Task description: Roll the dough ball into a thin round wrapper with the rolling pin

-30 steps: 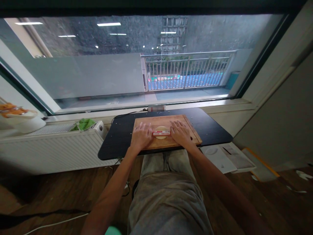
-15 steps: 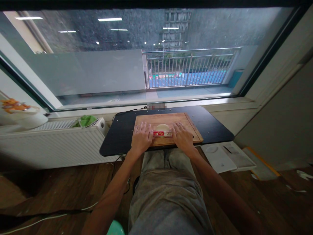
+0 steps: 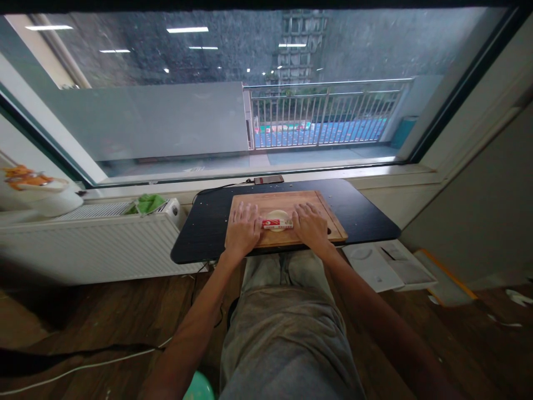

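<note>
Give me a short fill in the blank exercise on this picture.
The left hand and right hand are palm ____.
Between them, a red-and-____ bar crosses a pale disc.
The wooden board lies on a ____-colored table.
The crumpled item on the radiator is colored ____.
Missing words: down; white; black; green.
</note>
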`<state>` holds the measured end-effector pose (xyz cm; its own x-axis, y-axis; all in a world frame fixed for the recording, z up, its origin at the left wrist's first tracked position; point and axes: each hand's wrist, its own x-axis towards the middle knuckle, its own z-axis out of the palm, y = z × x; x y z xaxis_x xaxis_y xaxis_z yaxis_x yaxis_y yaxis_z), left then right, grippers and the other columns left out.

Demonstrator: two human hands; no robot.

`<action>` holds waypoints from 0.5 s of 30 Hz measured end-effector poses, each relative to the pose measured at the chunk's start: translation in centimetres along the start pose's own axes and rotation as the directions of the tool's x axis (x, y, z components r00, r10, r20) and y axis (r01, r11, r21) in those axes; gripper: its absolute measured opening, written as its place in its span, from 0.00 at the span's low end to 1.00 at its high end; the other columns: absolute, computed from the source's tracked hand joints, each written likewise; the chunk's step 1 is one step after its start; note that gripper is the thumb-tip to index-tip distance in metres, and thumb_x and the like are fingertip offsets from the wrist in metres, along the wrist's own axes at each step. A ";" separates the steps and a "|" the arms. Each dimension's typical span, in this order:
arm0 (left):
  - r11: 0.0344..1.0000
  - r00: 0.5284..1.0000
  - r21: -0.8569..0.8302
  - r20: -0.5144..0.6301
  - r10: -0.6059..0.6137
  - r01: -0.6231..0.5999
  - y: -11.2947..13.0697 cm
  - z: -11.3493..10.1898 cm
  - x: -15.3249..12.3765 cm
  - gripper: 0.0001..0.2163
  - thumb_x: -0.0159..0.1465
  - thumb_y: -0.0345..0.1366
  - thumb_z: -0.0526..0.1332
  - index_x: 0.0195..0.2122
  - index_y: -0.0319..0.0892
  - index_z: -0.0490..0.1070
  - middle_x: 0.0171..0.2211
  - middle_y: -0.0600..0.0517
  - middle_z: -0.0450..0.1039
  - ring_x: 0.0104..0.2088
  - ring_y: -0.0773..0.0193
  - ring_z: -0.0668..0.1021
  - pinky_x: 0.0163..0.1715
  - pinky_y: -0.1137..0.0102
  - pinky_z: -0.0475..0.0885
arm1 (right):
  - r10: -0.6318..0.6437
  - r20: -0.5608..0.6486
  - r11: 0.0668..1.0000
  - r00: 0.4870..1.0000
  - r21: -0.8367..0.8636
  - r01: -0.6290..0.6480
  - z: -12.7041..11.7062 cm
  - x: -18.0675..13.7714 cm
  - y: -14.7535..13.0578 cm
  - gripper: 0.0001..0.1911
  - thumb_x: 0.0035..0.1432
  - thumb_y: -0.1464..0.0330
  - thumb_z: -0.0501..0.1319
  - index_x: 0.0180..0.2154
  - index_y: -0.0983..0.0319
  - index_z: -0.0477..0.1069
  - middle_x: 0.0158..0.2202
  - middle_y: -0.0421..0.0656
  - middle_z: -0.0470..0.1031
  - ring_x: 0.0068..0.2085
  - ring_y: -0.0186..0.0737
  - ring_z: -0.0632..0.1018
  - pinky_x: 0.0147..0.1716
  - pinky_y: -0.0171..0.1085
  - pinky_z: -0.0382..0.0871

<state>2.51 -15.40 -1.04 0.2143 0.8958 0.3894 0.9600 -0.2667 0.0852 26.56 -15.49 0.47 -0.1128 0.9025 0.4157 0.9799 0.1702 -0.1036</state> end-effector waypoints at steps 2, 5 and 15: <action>1.000 1.000 0.006 -0.002 -0.002 0.002 0.1 0.0 0.4 0.30 0.81 0.45 0.45 0.81 0.45 0.62 0.77 0.44 0.66 0.82 0.44 0.58 0.79 0.46 0.58 | -0.001 0.011 1.000 1.000 -0.005 0.002 0.1 0.5 0.1 0.29 0.79 0.65 0.45 0.67 0.67 0.76 0.68 0.57 0.78 0.71 0.56 0.72 0.72 0.51 0.62; 1.000 1.000 0.012 0.004 -0.011 0.011 0.2 -0.1 1.1 0.29 0.81 0.45 0.45 0.79 0.43 0.64 0.77 0.43 0.67 0.81 0.44 0.60 0.78 0.47 0.58 | 0.004 0.034 1.000 0.999 -0.015 -0.003 0.1 1.3 0.3 0.28 0.80 0.64 0.45 0.65 0.66 0.78 0.65 0.57 0.80 0.68 0.56 0.74 0.71 0.50 0.63; 0.999 0.998 0.039 0.064 0.020 -0.022 0.4 -1.0 4.3 0.27 0.80 0.43 0.48 0.76 0.42 0.68 0.73 0.38 0.72 0.78 0.41 0.65 0.73 0.47 0.64 | -0.057 0.167 0.995 0.984 -0.075 0.070 0.9 4.5 1.4 0.28 0.78 0.66 0.46 0.71 0.56 0.73 0.71 0.53 0.75 0.72 0.61 0.70 0.72 0.59 0.61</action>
<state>3.63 -12.00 1.60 0.2442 0.9113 0.3316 0.9613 -0.2726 0.0412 27.28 -10.84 1.34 -0.1942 0.9446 0.2647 0.9791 0.2031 -0.0061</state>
